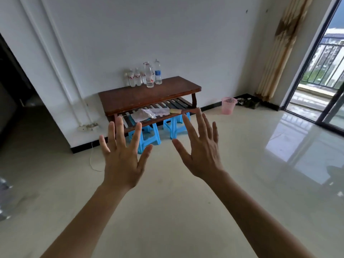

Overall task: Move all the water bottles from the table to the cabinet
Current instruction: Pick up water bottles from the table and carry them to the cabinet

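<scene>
Against the white wall stands your wooden table [149, 95], and the water bottles [147, 76] stand upright together at its back left corner. Your left hand [122, 161] and right hand [202, 153] are raised before you, fingers spread wide, holding nothing, well apart from the bottles.

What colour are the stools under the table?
Light blue stools, in the head view.
</scene>
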`<action>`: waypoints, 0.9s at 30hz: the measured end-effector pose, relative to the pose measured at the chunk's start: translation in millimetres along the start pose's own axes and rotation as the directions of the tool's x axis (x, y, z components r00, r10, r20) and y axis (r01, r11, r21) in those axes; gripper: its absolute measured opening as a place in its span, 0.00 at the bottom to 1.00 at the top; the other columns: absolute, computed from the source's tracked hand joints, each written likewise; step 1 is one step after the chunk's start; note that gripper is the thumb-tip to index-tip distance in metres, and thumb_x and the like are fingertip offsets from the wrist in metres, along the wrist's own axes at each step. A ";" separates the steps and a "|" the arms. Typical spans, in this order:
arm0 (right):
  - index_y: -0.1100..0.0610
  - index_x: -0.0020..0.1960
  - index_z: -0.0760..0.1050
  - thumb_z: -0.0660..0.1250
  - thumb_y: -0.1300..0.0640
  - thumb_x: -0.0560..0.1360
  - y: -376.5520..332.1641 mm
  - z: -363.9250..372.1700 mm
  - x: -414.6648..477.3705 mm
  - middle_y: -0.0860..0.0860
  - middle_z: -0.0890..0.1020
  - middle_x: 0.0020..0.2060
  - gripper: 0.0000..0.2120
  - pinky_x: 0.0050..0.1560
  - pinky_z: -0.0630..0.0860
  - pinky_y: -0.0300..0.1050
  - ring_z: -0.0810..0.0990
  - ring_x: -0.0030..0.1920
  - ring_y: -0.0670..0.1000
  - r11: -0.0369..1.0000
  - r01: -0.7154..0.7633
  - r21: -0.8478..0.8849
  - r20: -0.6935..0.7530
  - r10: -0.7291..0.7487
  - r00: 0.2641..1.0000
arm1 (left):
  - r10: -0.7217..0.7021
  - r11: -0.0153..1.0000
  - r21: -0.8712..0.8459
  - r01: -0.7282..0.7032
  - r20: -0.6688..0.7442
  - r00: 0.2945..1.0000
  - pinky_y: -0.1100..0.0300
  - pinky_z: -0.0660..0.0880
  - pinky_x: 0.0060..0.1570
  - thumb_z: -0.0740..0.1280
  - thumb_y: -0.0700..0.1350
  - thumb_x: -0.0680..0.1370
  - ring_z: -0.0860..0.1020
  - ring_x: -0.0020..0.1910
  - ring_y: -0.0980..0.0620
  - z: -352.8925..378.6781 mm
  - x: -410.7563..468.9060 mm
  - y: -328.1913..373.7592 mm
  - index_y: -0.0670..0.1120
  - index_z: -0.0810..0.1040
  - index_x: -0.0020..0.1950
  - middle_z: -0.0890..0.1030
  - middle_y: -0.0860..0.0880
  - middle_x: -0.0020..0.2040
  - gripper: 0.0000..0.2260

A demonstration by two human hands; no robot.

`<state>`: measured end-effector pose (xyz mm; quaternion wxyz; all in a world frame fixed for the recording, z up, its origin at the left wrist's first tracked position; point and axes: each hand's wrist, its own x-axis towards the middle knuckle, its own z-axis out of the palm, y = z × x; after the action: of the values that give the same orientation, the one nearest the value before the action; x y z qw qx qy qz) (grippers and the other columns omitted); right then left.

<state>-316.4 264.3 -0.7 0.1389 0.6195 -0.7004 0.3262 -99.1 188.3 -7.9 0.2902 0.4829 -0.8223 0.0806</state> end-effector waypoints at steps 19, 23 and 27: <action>0.45 0.82 0.55 0.45 0.32 0.82 124.5 225.3 385.9 0.55 0.48 0.83 0.32 0.79 0.46 0.68 0.45 0.83 0.57 0.996 0.029 -0.084 0.032 -0.027 0.999 | -0.002 1.000 -0.014 0.002 0.004 1.000 0.30 0.45 0.74 0.44 0.66 0.82 0.42 0.81 0.40 228.7 409.8 -107.9 0.54 0.53 0.82 0.45 0.41 0.83 0.31; 0.45 0.83 0.53 0.48 0.33 0.82 173.7 285.9 451.4 0.56 0.46 0.83 0.32 0.78 0.45 0.70 0.46 0.83 0.59 0.996 0.038 -0.085 0.019 -0.037 0.999 | 0.016 0.999 0.028 -0.016 -0.006 1.000 0.29 0.45 0.74 0.47 0.66 0.82 0.41 0.81 0.39 293.2 477.0 -115.0 0.54 0.49 0.83 0.43 0.41 0.82 0.31; 0.44 0.84 0.46 0.45 0.30 0.81 230.3 348.4 546.4 0.55 0.42 0.83 0.36 0.78 0.41 0.70 0.39 0.82 0.58 0.997 0.046 -0.065 0.053 -0.043 0.998 | -0.011 0.997 0.075 0.011 -0.002 1.000 0.28 0.44 0.73 0.45 0.67 0.82 0.42 0.81 0.38 352.3 578.0 -122.3 0.54 0.50 0.83 0.42 0.41 0.82 0.32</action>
<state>-570.1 -374.9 0.1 0.1486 0.6382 -0.7002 0.2836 -348.1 -452.7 6.5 0.2730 0.4979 -0.8157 0.1103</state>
